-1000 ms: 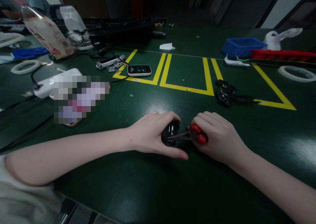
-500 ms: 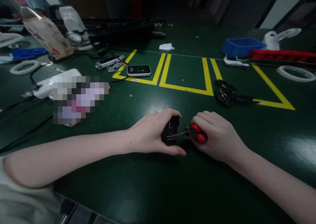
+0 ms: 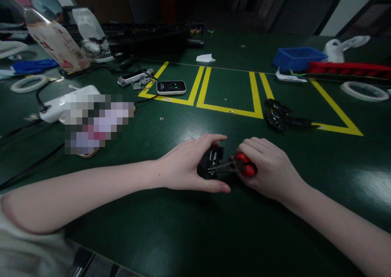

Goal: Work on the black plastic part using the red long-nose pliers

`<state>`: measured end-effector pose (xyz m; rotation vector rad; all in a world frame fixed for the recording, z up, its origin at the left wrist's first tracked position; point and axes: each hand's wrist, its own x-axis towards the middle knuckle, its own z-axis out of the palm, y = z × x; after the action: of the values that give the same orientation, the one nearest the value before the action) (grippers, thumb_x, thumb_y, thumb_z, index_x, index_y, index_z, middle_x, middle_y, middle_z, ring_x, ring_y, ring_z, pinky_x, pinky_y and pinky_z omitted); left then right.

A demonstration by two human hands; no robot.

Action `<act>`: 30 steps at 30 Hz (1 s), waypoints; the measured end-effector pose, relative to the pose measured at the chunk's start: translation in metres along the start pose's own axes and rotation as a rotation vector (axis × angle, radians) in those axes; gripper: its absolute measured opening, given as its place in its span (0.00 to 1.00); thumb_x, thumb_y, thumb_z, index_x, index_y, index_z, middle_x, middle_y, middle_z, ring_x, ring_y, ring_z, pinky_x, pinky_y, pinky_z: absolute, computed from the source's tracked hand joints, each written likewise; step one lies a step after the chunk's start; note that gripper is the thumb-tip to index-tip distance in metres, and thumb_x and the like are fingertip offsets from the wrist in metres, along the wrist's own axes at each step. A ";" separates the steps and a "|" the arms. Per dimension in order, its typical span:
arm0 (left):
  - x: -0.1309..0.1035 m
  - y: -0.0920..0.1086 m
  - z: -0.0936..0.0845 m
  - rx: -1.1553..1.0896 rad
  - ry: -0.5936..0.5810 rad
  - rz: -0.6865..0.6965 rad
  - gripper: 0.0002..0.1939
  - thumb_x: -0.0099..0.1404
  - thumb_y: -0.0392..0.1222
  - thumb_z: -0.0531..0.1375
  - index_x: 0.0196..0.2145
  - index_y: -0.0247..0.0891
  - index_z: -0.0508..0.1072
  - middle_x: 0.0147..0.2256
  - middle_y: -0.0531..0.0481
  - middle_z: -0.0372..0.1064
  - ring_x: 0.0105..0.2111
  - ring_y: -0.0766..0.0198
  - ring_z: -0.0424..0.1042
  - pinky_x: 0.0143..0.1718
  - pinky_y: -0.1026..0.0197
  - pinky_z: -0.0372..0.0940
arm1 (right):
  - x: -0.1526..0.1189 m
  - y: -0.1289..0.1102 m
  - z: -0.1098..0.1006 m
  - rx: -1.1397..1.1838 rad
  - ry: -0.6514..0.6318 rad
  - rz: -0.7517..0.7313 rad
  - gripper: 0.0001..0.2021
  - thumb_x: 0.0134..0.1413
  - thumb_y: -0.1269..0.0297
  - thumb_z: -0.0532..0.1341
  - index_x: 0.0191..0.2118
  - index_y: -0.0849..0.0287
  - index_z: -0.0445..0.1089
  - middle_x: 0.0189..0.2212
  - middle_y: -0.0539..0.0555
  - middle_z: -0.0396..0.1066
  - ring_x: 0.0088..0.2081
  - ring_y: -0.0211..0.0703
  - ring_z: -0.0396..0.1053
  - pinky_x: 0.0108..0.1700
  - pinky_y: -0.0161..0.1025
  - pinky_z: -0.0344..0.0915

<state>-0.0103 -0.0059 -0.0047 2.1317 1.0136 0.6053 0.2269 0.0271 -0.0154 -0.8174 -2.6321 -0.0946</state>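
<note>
My left hand (image 3: 191, 165) curves around a small black plastic part (image 3: 214, 155), with its thumb and forefinger stretched to the right on either side of it. Its other fingers are hidden behind the part. In my closed right hand (image 3: 269, 169) are long-nose pliers (image 3: 227, 167) with red handles (image 3: 246, 165). The jaws point left and reach the lower portion of the black part; whether they grip it I cannot tell. Both hands are over the near middle of the dark green table (image 3: 207, 236).
Black parts (image 3: 277, 115) lie in a pile beyond my right hand, by yellow tape lines. Farther off is a black-and-white device (image 3: 171, 87). To the left are a blurred-out phone-like object (image 3: 100, 126), a white power strip (image 3: 71, 102) and a bottle (image 3: 58, 40). A blue bin (image 3: 299, 59) stands back right.
The black part has turned slightly within my left hand, so more of its inner side shows. My left forefinger has straightened a little. The pliers have hardly moved.
</note>
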 end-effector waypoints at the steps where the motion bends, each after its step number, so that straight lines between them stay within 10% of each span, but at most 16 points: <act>1: -0.001 0.000 0.000 -0.029 0.006 0.005 0.47 0.58 0.59 0.68 0.65 0.37 0.52 0.58 0.37 0.64 0.52 0.47 0.70 0.51 0.47 0.67 | 0.000 0.000 0.000 -0.004 0.002 0.001 0.03 0.50 0.70 0.58 0.29 0.57 0.62 0.26 0.54 0.65 0.27 0.44 0.60 0.28 0.40 0.57; 21: 0.001 -0.002 -0.001 0.113 -0.102 0.145 0.29 0.64 0.42 0.58 0.61 0.35 0.62 0.53 0.41 0.73 0.48 0.53 0.73 0.50 0.52 0.65 | -0.001 -0.002 -0.004 -0.101 -0.023 0.013 0.03 0.53 0.70 0.57 0.29 0.58 0.63 0.26 0.55 0.66 0.27 0.44 0.61 0.29 0.40 0.58; 30: 0.004 -0.002 0.000 0.193 -0.137 0.124 0.25 0.68 0.54 0.60 0.56 0.37 0.66 0.47 0.45 0.73 0.46 0.56 0.72 0.45 0.56 0.61 | 0.001 -0.004 -0.003 -0.079 -0.039 0.024 0.03 0.52 0.71 0.57 0.29 0.57 0.63 0.26 0.55 0.67 0.28 0.44 0.61 0.29 0.40 0.58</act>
<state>-0.0094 -0.0015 -0.0056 2.3838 0.9004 0.4269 0.2251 0.0239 -0.0116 -0.8859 -2.6694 -0.1793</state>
